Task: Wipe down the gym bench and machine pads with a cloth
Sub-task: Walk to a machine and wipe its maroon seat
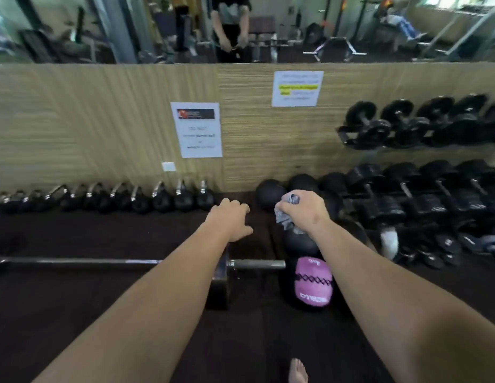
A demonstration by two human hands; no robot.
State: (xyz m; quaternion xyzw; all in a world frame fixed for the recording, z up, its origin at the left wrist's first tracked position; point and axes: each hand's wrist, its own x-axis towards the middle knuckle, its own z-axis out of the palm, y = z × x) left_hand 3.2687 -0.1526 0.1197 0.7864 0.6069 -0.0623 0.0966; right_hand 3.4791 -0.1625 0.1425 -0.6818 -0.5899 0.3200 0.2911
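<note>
**A:** Dark gym floor (102, 313), wood-panelled wall, kettlebells (163, 201) far left, dumbbell rack (406, 128) right. Where's the cloth (285, 221)?

**B:** Bunched in your right hand (304, 211), fingers curled round it. Your left hand (229, 219) hovers empty, fingers loosely spread.

**A:** Risks?

**B:** A barbell (75, 261) lies across the floor beyond your bare foot (297, 371). Step forward and you may trip. No bench shows nearby.
</note>
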